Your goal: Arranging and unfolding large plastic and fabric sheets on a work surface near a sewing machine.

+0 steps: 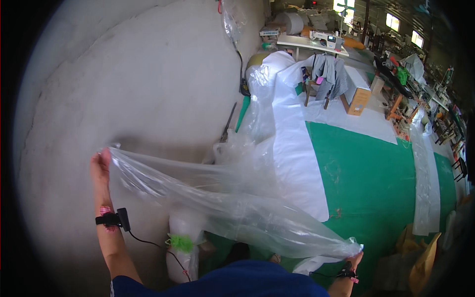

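Observation:
A clear plastic sheet hangs stretched between my two hands, in loose folds that slope down to the right. My left hand, raised beside the pale wall, is closed on one gathered end. At the lower right, my right hand grips the other end in a bunch. Through the film I can faintly see what lies behind it. Below the sheet, a white wrapped bundle with a green tie stands near my body.
White sheeting runs along the green floor. Farther back are a chair with grey clothes, a cardboard box and a sewing machine on a table. Brown wrapping lies at the lower right.

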Available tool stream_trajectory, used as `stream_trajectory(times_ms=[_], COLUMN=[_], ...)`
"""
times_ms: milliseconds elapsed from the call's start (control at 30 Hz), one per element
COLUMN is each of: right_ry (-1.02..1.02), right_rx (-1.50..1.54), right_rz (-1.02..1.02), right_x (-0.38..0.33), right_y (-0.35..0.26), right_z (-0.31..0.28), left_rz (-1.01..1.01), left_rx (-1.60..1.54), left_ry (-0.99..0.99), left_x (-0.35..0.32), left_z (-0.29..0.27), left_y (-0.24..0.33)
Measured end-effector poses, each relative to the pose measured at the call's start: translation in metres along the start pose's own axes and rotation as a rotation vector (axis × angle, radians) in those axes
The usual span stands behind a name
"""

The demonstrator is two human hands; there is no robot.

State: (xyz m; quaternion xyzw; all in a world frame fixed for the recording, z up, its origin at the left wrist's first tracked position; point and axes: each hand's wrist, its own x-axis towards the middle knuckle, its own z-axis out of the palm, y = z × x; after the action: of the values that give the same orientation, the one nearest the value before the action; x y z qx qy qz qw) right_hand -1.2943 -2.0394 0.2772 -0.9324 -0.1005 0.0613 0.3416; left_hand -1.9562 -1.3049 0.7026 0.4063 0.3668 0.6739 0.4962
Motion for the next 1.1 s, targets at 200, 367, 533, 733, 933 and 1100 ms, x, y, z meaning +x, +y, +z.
stream_trajectory(times_ms=[200,367,533,733,933,1100], right_ry=[-0.057,0.215,-0.051,-0.991,-0.805,-0.415], right_rx=[1.448,1.221,0.81,0.846,0.939,1.043], right_rz=[0.395,0.103,-0.016,-0.539,-0.517,-0.124], right_x=[-0.007,0.002,-0.016,-0.081,-0.088,-0.057], right_y=[0.009,-0.005,-0.231,-0.387,-0.408,-0.334], right_z=[-0.034,-0.066,-0.11,-0.062,-0.076,-0.093], left_rz=[0.42,0.522,1.049,0.628,-0.065,0.194], left_rx=[-0.15,-0.136,1.292,0.881,0.847,1.513], left_ry=[-0.132,-0.092,0.508,-1.358,-1.944,-1.774], left_x=[0.027,0.061,0.029,-0.283,-0.403,-0.329], left_z=[0.004,-0.034,-0.011,0.277,0.249,0.173], left_y=[0.089,0.092,0.079,-0.077,-0.227,-0.264])
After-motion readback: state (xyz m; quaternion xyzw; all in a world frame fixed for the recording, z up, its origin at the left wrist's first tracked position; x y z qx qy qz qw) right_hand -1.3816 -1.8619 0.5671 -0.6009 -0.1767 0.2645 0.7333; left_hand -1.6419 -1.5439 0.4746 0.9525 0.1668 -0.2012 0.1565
